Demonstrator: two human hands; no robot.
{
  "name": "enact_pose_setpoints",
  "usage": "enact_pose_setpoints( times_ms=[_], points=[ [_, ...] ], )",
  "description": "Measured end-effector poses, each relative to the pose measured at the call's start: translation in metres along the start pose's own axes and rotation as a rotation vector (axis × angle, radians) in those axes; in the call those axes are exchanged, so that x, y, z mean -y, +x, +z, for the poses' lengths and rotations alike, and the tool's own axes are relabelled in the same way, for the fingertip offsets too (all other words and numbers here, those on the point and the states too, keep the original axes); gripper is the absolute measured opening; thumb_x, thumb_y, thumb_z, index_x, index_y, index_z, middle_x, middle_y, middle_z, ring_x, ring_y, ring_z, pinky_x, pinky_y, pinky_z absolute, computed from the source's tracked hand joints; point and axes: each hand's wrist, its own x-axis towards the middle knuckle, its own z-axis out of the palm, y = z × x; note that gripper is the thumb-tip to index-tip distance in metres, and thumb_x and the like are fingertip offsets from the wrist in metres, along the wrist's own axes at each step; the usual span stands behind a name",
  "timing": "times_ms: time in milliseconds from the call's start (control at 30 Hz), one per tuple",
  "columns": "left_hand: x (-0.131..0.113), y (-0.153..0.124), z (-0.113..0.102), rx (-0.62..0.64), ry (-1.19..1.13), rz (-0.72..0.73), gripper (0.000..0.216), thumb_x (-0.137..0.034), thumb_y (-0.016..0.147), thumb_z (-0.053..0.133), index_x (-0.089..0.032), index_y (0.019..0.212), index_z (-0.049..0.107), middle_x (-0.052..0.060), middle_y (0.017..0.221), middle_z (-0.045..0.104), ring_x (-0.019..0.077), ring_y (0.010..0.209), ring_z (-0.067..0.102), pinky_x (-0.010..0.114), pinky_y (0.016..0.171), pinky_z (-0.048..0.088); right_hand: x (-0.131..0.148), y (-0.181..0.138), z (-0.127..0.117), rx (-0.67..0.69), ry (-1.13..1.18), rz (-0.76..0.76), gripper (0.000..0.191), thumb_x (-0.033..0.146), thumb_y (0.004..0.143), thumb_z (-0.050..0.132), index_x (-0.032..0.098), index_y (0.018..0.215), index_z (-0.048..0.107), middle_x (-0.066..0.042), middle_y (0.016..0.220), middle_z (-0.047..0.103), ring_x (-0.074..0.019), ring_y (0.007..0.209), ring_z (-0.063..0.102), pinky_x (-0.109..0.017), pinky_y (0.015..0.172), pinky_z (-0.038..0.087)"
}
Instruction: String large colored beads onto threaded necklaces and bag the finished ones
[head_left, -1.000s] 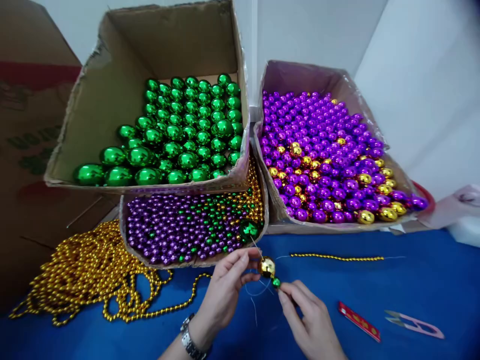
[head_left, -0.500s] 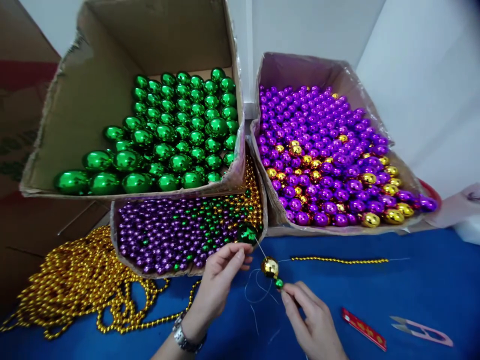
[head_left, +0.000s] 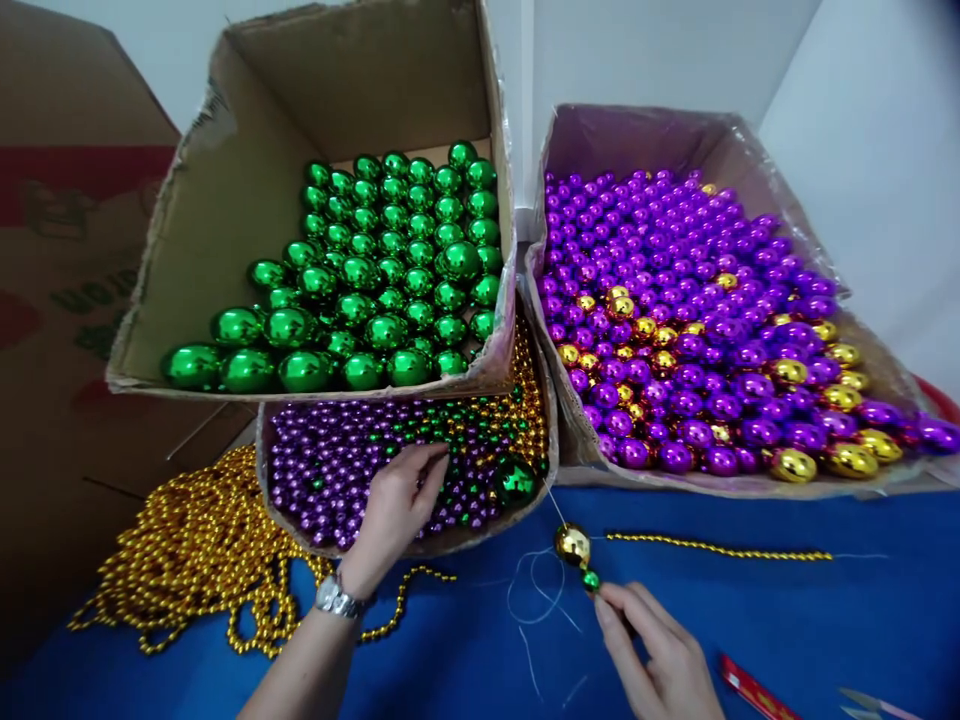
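Note:
My left hand (head_left: pixel 405 500), wearing a metal watch, is over the bin of small purple, green and gold beads (head_left: pixel 330 470). Its thumb and fingertips come together among the green beads; what they hold, if anything, I cannot make out. My right hand (head_left: pixel 656 640) pinches at the lower edge of a small green bead (head_left: pixel 591 580). Touching that bead is a large gold bead (head_left: pixel 573 545). A straight thin strand runs up from the gold bead toward a large dark green bead (head_left: pixel 516 482) at the bin's rim. Loose clear thread (head_left: pixel 536 590) loops on the blue table.
A cardboard box (head_left: pixel 180 250) of large green beads stands behind, with a box (head_left: pixel 555 400) of purple and gold beads to its right. Gold bead strands (head_left: pixel 195 550) pile at left. A short gold strand (head_left: pixel 712 548), a red packet (head_left: pixel 754 690) and snips (head_left: pixel 870 703) lie right.
My left hand has left the large green bead and moved left over the small-bead bin. My right hand keeps its pinch at the small green bead. The whole view has shifted.

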Motion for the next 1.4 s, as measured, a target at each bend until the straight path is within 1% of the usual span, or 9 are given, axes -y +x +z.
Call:
enact_pose_setpoints(
  times_ms=[100,167,367,500,567,833,967,1200,1400],
  points=[
    [0.011,0.006,0.001,0.053,0.259,0.042,0.029,-0.031,0.088,0.046,-0.018,0.107,0.064,0.011,0.103,0.067,0.0261,0.091,0.062,0.036,0.081,0.047,0.0,0.002,0.0,0.007,0.0,-0.003,0.02,0.028,0.096,0.04,0.022,0.099,0.059,-0.002,0.072,0.057,-0.0123,0.057,0.057,-0.018,0.051,0.044],
    [0.014,0.007,0.002,0.065,0.351,0.069,0.029,-0.029,0.089,0.045,-0.018,0.108,0.064,0.011,0.102,0.066,0.0263,0.091,0.061,0.036,0.079,0.047,0.0,0.003,0.0,0.008,-0.002,-0.003,0.021,0.029,0.096,0.04,0.022,0.099,0.059,-0.002,0.072,0.057,-0.0122,0.057,0.057,-0.018,0.051,0.044],
    [0.008,0.011,0.012,0.059,0.429,0.192,0.026,-0.025,0.091,0.044,-0.019,0.107,0.062,0.008,0.101,0.067,0.023,0.09,0.058,0.034,0.076,0.048,0.001,0.006,0.001,0.012,0.006,0.01,0.019,0.028,0.096,0.041,0.023,0.097,0.059,-0.001,0.072,0.057,-0.0122,0.058,0.057,-0.019,0.053,0.044],
    [0.001,0.021,0.023,0.129,0.537,0.3,0.026,-0.022,0.089,0.046,-0.021,0.109,0.062,0.006,0.102,0.067,0.025,0.092,0.056,0.035,0.074,0.047,0.001,0.005,0.004,0.024,0.041,0.015,0.018,0.027,0.096,0.041,0.023,0.1,0.057,-0.001,0.076,0.057,-0.0123,0.062,0.057,-0.02,0.055,0.043],
    [0.001,0.027,0.025,0.128,0.574,0.305,0.026,-0.022,0.089,0.047,-0.022,0.11,0.063,0.006,0.102,0.067,0.0261,0.092,0.055,0.036,0.074,0.047,0.002,0.004,0.004,0.024,0.048,0.013,0.017,0.026,0.096,0.041,0.024,0.101,0.057,-0.001,0.077,0.056,-0.0123,0.063,0.057,-0.02,0.056,0.043],
    [0.006,0.034,0.017,0.143,0.547,0.304,0.028,-0.023,0.09,0.045,-0.022,0.109,0.064,0.006,0.101,0.068,0.0255,0.091,0.055,0.035,0.075,0.046,-0.001,0.002,0.001,0.007,0.038,0.012,0.015,0.024,0.095,0.042,0.024,0.099,0.057,0.0,0.076,0.054,-0.0123,0.062,0.054,-0.021,0.057,0.041],
    [0.008,0.033,0.015,0.12,0.535,0.256,0.027,-0.024,0.089,0.045,-0.02,0.106,0.066,0.007,0.1,0.069,0.0258,0.09,0.056,0.036,0.076,0.046,0.001,0.003,0.002,0.019,0.065,0.031,0.015,0.024,0.095,0.042,0.024,0.1,0.057,0.0,0.078,0.054,-0.0124,0.066,0.054,-0.022,0.06,0.04],
    [0.0,0.026,0.034,0.213,0.538,0.367,0.029,-0.025,0.09,0.043,-0.021,0.11,0.064,0.008,0.103,0.067,0.0274,0.091,0.052,0.039,0.076,0.044,0.007,0.004,0.002,0.012,0.086,0.068,0.015,0.024,0.095,0.042,0.023,0.093,0.057,0.0,0.077,0.054,-0.0116,0.065,0.053,-0.022,0.06,0.039],
    [-0.004,0.031,0.043,0.205,0.497,0.269,0.023,-0.016,0.085,0.046,-0.018,0.096,0.067,0.014,0.095,0.065,0.0349,0.095,0.05,0.046,0.072,0.042,0.008,0.005,0.002,0.001,0.069,0.053,0.015,0.024,0.095,0.042,0.021,0.092,0.057,-0.001,0.078,0.055,-0.0127,0.067,0.054,-0.023,0.061,0.039]
  ],
)
